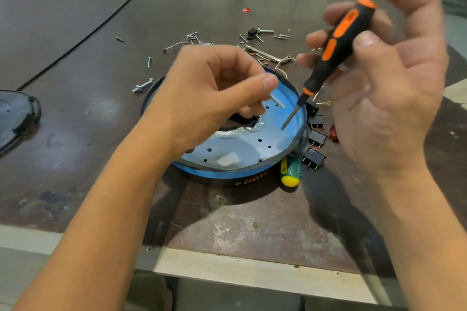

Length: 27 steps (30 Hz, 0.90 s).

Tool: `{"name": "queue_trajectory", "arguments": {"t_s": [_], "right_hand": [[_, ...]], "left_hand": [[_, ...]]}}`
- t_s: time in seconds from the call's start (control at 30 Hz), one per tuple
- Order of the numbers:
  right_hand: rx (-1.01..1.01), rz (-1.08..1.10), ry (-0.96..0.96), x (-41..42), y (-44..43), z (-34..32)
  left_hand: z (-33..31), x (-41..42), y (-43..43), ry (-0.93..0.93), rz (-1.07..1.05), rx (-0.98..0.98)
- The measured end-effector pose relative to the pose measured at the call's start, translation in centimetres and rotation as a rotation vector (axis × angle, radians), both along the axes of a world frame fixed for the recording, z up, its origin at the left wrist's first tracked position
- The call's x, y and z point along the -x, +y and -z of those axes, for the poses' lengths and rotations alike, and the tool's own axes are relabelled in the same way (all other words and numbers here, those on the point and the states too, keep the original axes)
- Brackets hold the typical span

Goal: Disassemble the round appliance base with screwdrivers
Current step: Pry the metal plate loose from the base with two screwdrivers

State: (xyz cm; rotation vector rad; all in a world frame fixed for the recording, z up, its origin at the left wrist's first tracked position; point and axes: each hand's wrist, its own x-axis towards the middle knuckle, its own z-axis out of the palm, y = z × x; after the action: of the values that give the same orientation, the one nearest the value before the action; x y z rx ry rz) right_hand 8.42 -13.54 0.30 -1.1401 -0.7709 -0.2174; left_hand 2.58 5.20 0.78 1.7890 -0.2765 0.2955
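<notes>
Dark brown, scuffed and stained tabletop [88, 134] across nearly the whole frame, with pale metal edging along the near side.

Two bare forearms up from the bottom edge. Right hand [394, 88] at the right of the frame, raised above the tabletop and blurred. Grips a black-handled screwdriver with orange inserts [338, 45] between thumb and middle fingers, forefinger lifted clear of the handle's end. Points the shaft down and left, tip just over the right part of the base; cannot tell whether it touches.

Left hand [209, 88] at centre frame, over the base, fingers [235, 63] curled inward and thumb stretched toward the forefinger. Reaches its lower fingers down by the dark central opening. Cannot tell whether anything sits in that pinch.

Round appliance base [242, 149], a shiny blue-tinted metal disc with small holes in a black rim. Lies flat on the tabletop at centre frame, partly under the left hand.

Glossy black oval cover [15, 118] at the left edge, cut off by the frame, well apart from the base.

Yellow-and-green screwdriver handle [290, 171] just beside the base's lower right rim.

Black rectangular switches with metal prongs [316, 137] in a row along the right rim.

Silver bolt with nut [142, 86] near the upper left rim.

Loose silver screws [194, 38] scattered beyond, upper centre.

Tiny red scrap [246, 9] farther back.
</notes>
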Motion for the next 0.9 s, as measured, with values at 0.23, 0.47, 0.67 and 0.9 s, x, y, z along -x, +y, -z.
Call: {"name": "queue_trajectory", "arguments": {"t_s": [0.23, 0.47, 0.67, 0.9], "right_hand": [[0.333, 0.235, -0.402, -0.4, -0.5, 0.6], [0.67, 0.279, -0.346, -0.7, -1.9, 1.7], [0.816, 0.388, -0.22, -2.2, -5.7, 2.1], [1.199, 0.613, -0.027, -4.8, -10.1, 4.4]], "left_hand": [[-0.3, 0.0, -1.7, -0.11, -0.114, 0.273], [0.5, -0.6, -2.9, -0.084, -0.103, 0.214], [1.9, -1.1, -4.7, -0.041, -0.176, -0.236], [2.7, -0.1, -6.7, 0.084, 0.101, -1.181]]}}
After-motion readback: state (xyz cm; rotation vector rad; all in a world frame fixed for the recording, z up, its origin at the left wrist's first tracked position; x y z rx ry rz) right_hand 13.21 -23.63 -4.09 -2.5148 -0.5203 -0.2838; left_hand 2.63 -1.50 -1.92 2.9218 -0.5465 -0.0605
